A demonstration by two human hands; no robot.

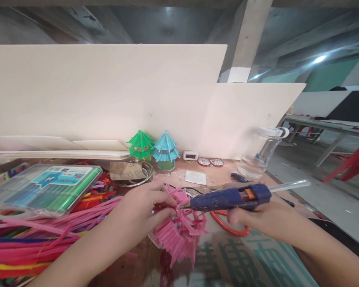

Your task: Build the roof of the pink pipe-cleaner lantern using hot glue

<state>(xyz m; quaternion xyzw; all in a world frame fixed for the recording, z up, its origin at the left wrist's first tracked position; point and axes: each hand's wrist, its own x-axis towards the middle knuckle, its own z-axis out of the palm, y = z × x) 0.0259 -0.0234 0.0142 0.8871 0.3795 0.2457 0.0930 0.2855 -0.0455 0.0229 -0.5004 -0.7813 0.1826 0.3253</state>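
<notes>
Right hand point(259, 216) clasping glue gun point(224, 199), left hand point(148, 203) seemingly pinching pink craft point(179, 238)

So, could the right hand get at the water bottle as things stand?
Probably not straight away: the right hand is taken up with the glue gun. Otherwise the way looks fairly free, since the water bottle stands upright just beyond that hand.
</notes>
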